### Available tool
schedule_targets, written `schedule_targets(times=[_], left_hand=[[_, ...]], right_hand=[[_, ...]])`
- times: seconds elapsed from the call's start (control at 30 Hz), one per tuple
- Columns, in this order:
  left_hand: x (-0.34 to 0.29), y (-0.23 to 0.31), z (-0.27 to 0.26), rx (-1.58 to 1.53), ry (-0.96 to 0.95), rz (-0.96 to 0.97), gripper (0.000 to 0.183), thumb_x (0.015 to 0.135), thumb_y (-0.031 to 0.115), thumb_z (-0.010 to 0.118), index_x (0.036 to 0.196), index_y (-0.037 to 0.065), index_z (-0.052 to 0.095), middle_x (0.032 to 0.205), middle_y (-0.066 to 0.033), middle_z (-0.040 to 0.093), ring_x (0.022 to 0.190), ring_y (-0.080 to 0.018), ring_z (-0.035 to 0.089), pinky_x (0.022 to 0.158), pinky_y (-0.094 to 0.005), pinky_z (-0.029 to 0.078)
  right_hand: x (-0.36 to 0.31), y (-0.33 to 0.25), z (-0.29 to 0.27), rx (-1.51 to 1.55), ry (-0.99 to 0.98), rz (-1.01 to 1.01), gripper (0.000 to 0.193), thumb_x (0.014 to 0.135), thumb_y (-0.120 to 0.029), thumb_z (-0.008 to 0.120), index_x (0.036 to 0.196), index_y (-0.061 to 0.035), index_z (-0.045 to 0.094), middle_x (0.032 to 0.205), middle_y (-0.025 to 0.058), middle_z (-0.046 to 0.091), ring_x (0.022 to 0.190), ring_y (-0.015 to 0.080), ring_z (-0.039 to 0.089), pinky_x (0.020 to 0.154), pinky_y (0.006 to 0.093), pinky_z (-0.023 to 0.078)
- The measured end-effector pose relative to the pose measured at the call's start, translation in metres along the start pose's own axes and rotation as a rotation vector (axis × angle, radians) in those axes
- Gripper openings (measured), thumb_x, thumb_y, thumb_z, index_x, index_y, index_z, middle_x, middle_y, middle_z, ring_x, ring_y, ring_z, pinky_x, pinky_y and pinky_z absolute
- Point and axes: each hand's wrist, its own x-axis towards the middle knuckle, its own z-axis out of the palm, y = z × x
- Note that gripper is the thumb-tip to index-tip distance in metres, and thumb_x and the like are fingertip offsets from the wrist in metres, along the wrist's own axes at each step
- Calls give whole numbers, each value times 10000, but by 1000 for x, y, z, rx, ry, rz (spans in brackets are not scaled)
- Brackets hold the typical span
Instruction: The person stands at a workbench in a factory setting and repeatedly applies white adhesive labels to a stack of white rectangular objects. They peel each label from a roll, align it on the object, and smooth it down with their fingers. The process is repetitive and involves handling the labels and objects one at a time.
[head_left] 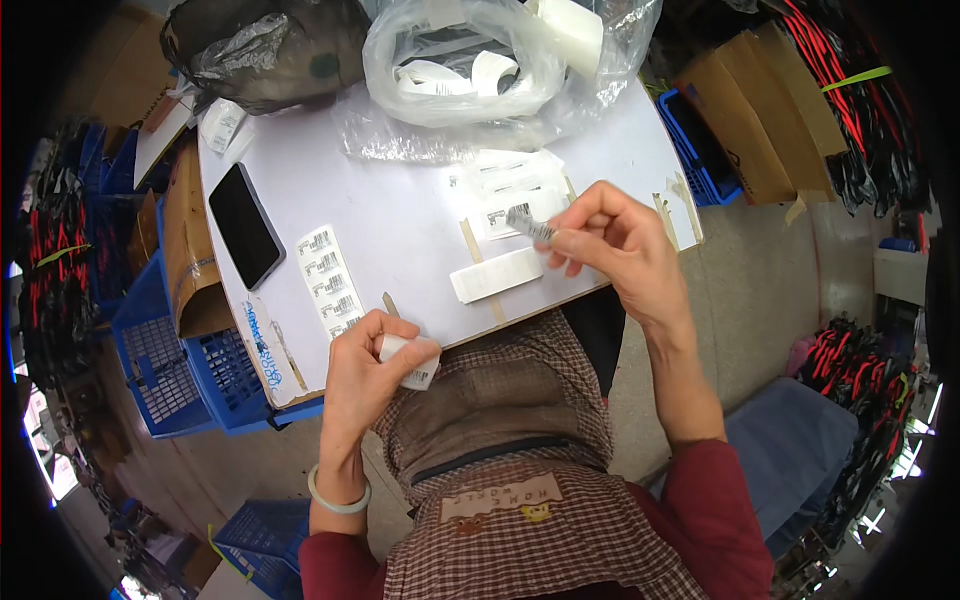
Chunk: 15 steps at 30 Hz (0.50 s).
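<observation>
Between the thumb and fingers of my right hand (615, 240) is a small barcode label (530, 224), held over the white cards. One white card (505, 218) below it bears a printed barcode. Nearer me lies a stack of blank white cards (495, 276). My left hand (375, 365), at the table's near edge, is closed on a folded strip of white label backing (422, 374). Beside that hand, a strip of barcode labels (328, 275) lies flat on the table.
A black phone (246, 228) lies on the white table (390, 220) at left. Clear plastic bags (450, 130) holding label rolls and a dark bag (270, 60) fill the far side. Blue crates (165, 350) and cardboard boxes (760, 115) stand around the table.
</observation>
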Motion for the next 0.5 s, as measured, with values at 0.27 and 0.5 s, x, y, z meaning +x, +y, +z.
schedule_targets(times=[0.27, 0.5], left_hand=[[50, 6, 27, 335, -37, 15, 266, 900, 162, 647, 784, -68, 711, 592, -78, 641, 523, -96, 579, 479, -237, 436], [59, 4, 32, 435, 20, 26, 313, 857, 218, 668, 693, -45, 705, 498, -54, 578, 464, -78, 514, 437, -251, 378]], right_hand=[[7, 34, 21, -199, -49, 161, 128, 867, -62, 692, 849, 0, 581, 680, 38, 637, 601, 78, 599, 533, 226, 477], [5, 42, 32, -425, 4, 78, 147, 857, -53, 681, 827, 36, 568, 673, 108, 654, 592, 143, 636, 538, 284, 488]])
